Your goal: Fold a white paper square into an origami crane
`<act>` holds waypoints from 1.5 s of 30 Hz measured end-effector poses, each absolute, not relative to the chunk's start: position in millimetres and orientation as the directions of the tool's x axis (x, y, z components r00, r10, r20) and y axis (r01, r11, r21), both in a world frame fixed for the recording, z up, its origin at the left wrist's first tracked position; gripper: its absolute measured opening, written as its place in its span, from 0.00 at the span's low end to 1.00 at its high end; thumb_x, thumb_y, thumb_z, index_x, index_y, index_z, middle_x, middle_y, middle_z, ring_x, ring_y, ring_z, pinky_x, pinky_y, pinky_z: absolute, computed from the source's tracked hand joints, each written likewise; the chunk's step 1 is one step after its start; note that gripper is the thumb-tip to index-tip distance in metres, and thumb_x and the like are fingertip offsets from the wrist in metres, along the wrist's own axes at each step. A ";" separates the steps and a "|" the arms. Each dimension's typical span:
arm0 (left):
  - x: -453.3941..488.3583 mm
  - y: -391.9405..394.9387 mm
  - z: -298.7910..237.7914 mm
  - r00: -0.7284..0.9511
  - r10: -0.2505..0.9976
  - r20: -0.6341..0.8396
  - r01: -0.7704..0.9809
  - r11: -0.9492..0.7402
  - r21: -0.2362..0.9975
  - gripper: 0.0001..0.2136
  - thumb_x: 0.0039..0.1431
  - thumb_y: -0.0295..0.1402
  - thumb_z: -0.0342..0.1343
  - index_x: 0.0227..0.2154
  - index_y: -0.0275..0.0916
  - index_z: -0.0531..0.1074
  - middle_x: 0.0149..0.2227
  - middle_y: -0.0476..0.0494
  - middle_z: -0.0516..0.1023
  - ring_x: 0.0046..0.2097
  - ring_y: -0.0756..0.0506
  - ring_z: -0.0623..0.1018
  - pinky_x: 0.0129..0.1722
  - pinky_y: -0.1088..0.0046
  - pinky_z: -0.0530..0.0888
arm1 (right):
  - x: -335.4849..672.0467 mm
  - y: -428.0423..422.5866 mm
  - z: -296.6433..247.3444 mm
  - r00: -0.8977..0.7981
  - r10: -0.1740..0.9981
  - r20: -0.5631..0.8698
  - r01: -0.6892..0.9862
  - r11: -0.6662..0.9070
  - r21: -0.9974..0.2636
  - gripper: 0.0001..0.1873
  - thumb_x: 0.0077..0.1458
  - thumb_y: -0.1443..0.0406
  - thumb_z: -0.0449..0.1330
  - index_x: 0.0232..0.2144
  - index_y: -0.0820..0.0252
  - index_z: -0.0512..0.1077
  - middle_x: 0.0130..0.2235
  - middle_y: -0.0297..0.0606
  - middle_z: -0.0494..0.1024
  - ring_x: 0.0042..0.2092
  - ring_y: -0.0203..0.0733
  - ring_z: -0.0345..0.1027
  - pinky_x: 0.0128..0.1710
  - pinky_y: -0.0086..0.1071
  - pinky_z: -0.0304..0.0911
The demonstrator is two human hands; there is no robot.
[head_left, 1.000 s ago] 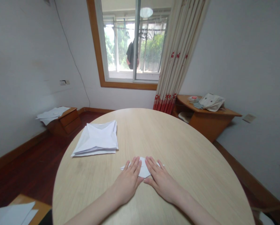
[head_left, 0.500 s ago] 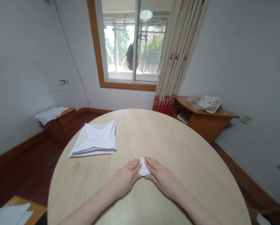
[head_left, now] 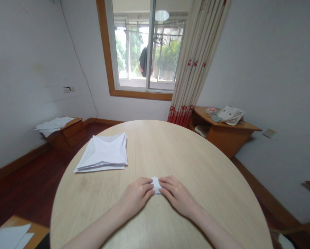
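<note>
A small folded piece of white paper [head_left: 156, 185] lies on the round wooden table [head_left: 191, 162], close in front of me. My left hand [head_left: 139, 191] grips its left side, fingers curled over the top and thumb at the near edge. From the other side my right hand [head_left: 174, 189] holds it the same way. Only the middle strip shows between my fingertips, with a crease running across near the bottom; the ends are hidden under the hands.
A stack of folded white sheets [head_left: 105, 152] sits at the table's left. Beyond stand a low cabinet [head_left: 73, 133] with papers on top and a corner desk [head_left: 226, 136] holding a cloth bag [head_left: 230, 114]. More loose sheets [head_left: 9, 237] lie at lower left.
The paper's near part has been folded up, so it looks lower and flatter-edged. My fingers have gone from lying stretched flat on it to curling around its sides.
</note>
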State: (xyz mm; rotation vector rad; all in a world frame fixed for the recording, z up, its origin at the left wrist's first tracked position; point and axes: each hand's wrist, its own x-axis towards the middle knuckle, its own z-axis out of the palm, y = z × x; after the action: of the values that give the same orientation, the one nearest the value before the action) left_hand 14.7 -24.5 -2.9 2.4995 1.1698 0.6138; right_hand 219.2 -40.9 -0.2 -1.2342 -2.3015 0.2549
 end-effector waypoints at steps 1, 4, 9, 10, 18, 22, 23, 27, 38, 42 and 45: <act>14.9 -24.5 -3.8 0.570 0.784 0.247 0.647 -0.613 0.453 0.09 0.64 0.31 0.52 0.43 0.40 0.76 0.49 0.43 0.77 0.51 0.44 0.75 0.52 0.65 0.72 | 219.2 -40.7 -1.0 -0.450 0.821 0.353 0.713 0.568 -0.412 0.12 0.64 0.68 0.51 0.42 0.60 0.75 0.45 0.40 0.77 0.48 0.42 0.68 0.50 0.37 0.66; 16.1 -25.1 -6.3 0.555 0.794 0.247 0.652 -0.600 0.464 0.09 0.62 0.30 0.54 0.44 0.39 0.75 0.49 0.43 0.77 0.51 0.44 0.75 0.52 0.65 0.72 | 218.9 -40.7 -4.6 -0.438 0.823 0.362 0.689 0.566 -0.453 0.12 0.63 0.68 0.51 0.42 0.60 0.74 0.45 0.41 0.77 0.48 0.42 0.67 0.50 0.37 0.65; 19.8 -25.9 -9.2 0.522 0.801 0.293 0.649 -0.596 0.473 0.08 0.60 0.28 0.55 0.42 0.38 0.74 0.46 0.43 0.77 0.48 0.43 0.75 0.50 0.64 0.73 | 217.2 -40.0 -10.9 -0.408 0.836 0.366 0.696 0.545 -0.468 0.12 0.63 0.68 0.50 0.45 0.60 0.71 0.46 0.44 0.75 0.49 0.45 0.66 0.51 0.42 0.64; 20.6 -25.9 -9.8 0.518 0.800 0.304 0.647 -0.598 0.472 0.08 0.60 0.28 0.56 0.42 0.38 0.74 0.46 0.43 0.77 0.48 0.43 0.75 0.49 0.64 0.73 | 216.9 -39.4 -11.7 -0.407 0.838 0.363 0.698 0.541 -0.468 0.12 0.63 0.68 0.50 0.46 0.60 0.71 0.47 0.44 0.74 0.49 0.45 0.66 0.51 0.43 0.64; 23.4 -23.4 -13.8 0.508 0.795 0.332 0.637 -0.606 0.477 0.05 0.59 0.25 0.56 0.38 0.38 0.71 0.42 0.44 0.76 0.45 0.43 0.74 0.46 0.65 0.72 | 216.4 -36.1 -14.9 -0.432 0.840 0.329 0.729 0.540 -0.421 0.13 0.64 0.66 0.49 0.48 0.57 0.69 0.48 0.43 0.72 0.49 0.48 0.65 0.49 0.46 0.64; 24.5 -22.7 -11.7 0.513 0.804 0.301 0.639 -0.592 0.492 0.06 0.58 0.24 0.56 0.38 0.38 0.70 0.42 0.45 0.74 0.45 0.44 0.72 0.46 0.66 0.70 | 216.3 -35.4 -15.3 -0.441 0.842 0.312 0.744 0.537 -0.398 0.14 0.63 0.67 0.50 0.49 0.56 0.68 0.48 0.43 0.72 0.49 0.47 0.64 0.49 0.45 0.64; 24.7 -22.8 -10.7 0.510 0.811 0.287 0.648 -0.582 0.492 0.06 0.59 0.25 0.57 0.39 0.38 0.69 0.43 0.45 0.74 0.45 0.44 0.72 0.46 0.67 0.69 | 216.6 -34.9 -15.1 -0.439 0.845 0.306 0.744 0.533 -0.403 0.14 0.63 0.67 0.50 0.49 0.56 0.68 0.48 0.43 0.72 0.49 0.47 0.64 0.49 0.44 0.64; 24.4 -24.2 -6.6 0.484 0.842 0.237 0.715 -0.537 0.448 0.05 0.60 0.28 0.57 0.39 0.40 0.70 0.43 0.47 0.74 0.46 0.43 0.71 0.45 0.64 0.66 | 219.1 -32.5 -11.5 -0.441 0.856 0.270 0.727 0.517 -0.451 0.13 0.63 0.67 0.51 0.48 0.56 0.69 0.48 0.42 0.71 0.50 0.45 0.64 0.51 0.42 0.63; 17.3 -19.2 1.4 0.458 0.882 0.109 0.739 -0.446 0.505 0.11 0.57 0.30 0.62 0.42 0.46 0.72 0.45 0.50 0.73 0.48 0.42 0.68 0.45 0.65 0.61 | 231.2 -25.0 -2.2 -0.499 0.855 0.141 0.665 0.482 -0.571 0.15 0.59 0.64 0.57 0.50 0.53 0.71 0.49 0.40 0.71 0.53 0.46 0.61 0.54 0.42 0.58; 13.4 -15.6 1.8 0.474 0.876 0.086 0.725 -0.444 0.526 0.12 0.55 0.29 0.63 0.42 0.47 0.73 0.45 0.50 0.73 0.48 0.42 0.69 0.45 0.64 0.61 | 237.7 -21.8 -5.2 -0.509 0.849 0.141 0.611 0.472 -0.636 0.16 0.58 0.63 0.60 0.50 0.54 0.71 0.50 0.41 0.70 0.53 0.46 0.61 0.55 0.41 0.57; 12.1 -15.2 2.3 0.483 0.872 0.085 0.717 -0.449 0.533 0.12 0.55 0.29 0.63 0.41 0.47 0.74 0.45 0.50 0.73 0.48 0.42 0.69 0.45 0.65 0.61 | 241.3 -20.1 -7.0 -0.513 0.847 0.139 0.583 0.462 -0.668 0.17 0.57 0.62 0.61 0.49 0.55 0.72 0.50 0.41 0.70 0.54 0.46 0.61 0.56 0.41 0.56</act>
State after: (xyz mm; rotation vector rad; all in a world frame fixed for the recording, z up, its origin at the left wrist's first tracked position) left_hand 12.1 -15.2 2.3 2.3041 1.3197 0.4886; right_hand 241.3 -20.1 -7.0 -1.1936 -2.2589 0.7760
